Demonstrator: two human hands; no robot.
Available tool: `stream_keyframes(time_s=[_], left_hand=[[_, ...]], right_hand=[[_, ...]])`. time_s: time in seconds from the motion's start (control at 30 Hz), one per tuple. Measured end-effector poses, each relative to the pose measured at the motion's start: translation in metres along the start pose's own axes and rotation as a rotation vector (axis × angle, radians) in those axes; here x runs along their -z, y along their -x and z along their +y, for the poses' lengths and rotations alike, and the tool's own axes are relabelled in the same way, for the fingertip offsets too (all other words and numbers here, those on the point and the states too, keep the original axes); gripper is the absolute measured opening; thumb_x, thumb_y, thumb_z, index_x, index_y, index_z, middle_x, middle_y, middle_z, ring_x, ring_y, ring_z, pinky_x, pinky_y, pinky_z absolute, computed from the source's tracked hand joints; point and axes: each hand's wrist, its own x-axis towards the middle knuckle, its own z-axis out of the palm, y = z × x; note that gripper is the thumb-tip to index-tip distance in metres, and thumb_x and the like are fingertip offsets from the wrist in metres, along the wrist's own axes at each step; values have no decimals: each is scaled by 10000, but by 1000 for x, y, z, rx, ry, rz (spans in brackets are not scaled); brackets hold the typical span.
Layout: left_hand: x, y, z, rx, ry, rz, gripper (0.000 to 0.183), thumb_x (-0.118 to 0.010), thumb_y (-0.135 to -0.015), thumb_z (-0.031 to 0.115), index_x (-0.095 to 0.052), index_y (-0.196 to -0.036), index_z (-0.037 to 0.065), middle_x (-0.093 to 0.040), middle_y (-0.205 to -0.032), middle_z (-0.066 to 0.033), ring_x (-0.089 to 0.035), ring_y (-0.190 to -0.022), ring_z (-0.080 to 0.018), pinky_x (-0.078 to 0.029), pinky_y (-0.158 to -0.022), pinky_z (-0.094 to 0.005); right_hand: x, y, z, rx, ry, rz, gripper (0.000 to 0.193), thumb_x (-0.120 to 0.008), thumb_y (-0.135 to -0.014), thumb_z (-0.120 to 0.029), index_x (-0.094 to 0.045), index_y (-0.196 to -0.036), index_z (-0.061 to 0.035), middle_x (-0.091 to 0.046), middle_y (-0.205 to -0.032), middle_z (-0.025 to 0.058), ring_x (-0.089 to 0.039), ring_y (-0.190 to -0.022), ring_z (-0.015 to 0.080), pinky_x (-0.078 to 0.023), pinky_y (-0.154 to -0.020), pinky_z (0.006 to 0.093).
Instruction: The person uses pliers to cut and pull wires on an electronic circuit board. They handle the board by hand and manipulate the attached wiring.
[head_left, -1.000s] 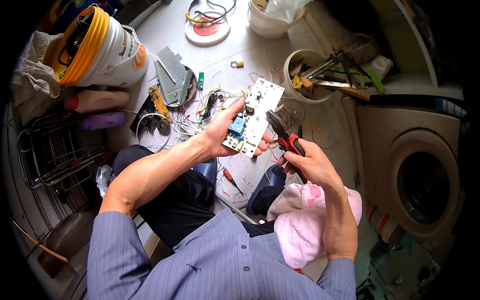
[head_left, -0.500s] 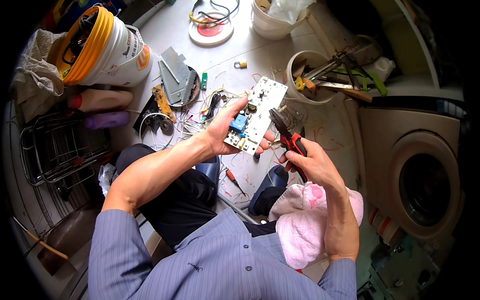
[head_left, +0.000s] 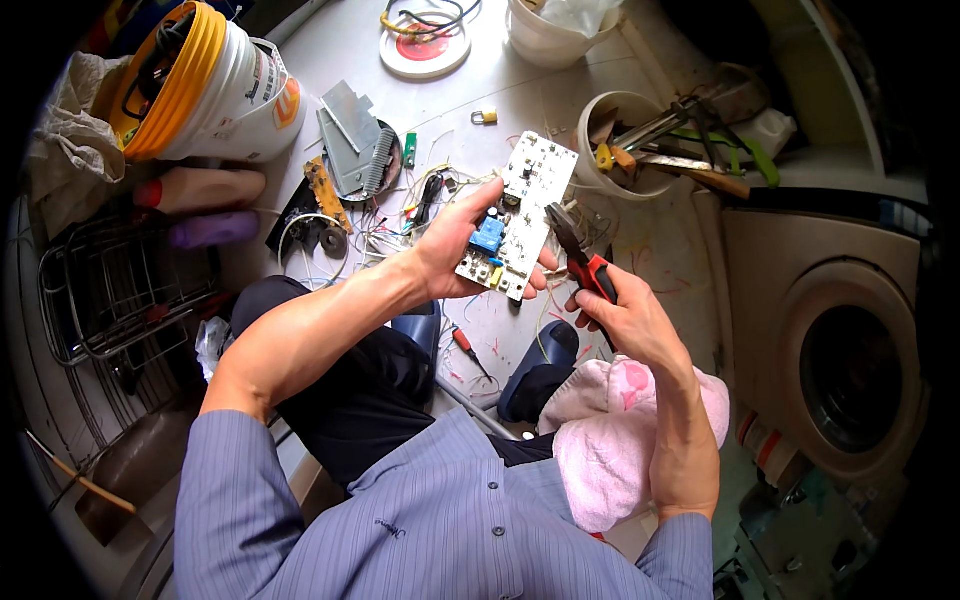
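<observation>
My left hand (head_left: 448, 245) is closed on a white circuit board (head_left: 524, 228), thumb along its left edge and fingertips showing past its right edge. The board is tilted and carries a blue block-shaped component (head_left: 488, 236) and several small parts. In my right hand (head_left: 638, 318) is a pair of pliers (head_left: 592, 272) with red and black handles. Its dark jaws lie close beside the board's right edge; whether they touch it I cannot tell. A pink towel (head_left: 610, 450) lies under my right forearm.
Loose wires (head_left: 385, 240) and metal plates (head_left: 350, 140) litter the floor. A screwdriver (head_left: 465, 345) lies between my slippers. A padlock (head_left: 484, 118) is beyond the board. A tool bucket (head_left: 590, 160) stands right, a white-and-yellow bucket (head_left: 240, 110) left, a front-loading washing machine (head_left: 760, 300) far right.
The board has turned slightly and moved a little to the right in my left hand. My right hand and the pliers have shifted slightly right, staying beside the board.
</observation>
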Motion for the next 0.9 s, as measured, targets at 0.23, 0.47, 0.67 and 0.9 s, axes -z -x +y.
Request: stream_keyframes(time_s=[0.23,0.47,0.67,0.9], left_hand=[[2,0,-3,-14,5,14,732,-252,-1084,623,-510,-1442,40,-690,-1139,-329,-733,-935,-465,-622,-814,-561],[0,1,-3,5,59,51,741,-235,-1087,621,-514,-1434,29,-694,-1135,-328,-738,-941,-462,-631,-811,-562],[-1,0,-6,-10,37,92,729,-234,-1084,631,-542,-1396,49,-706,-1093,-294,-735,-920,-444,-611,-813,-603],[4,-2,-11,-6,49,96,753,-224,-1064,678,-583,-1329,71,-712,-1036,-241,-730,-888,-407,-585,-839,-640]], right_hand=[[-3,0,-1,-12,40,13,268,-651,-956,-139,-641,-1157,38,-687,-869,83,-647,-720,133,-552,-674,301],[-4,-2,6,14,48,15,276,-660,-956,-131,-636,-1172,40,-673,-849,81,-648,-707,135,-543,-660,305],[-5,-3,5,-6,88,28,284,-657,-955,-132,-632,-1180,39,-666,-839,83,-664,-716,137,-545,-663,315],[-7,-7,11,14,146,32,301,-659,-935,-135,-622,-1175,42,-683,-833,134,-703,-728,193,-553,-699,356]])
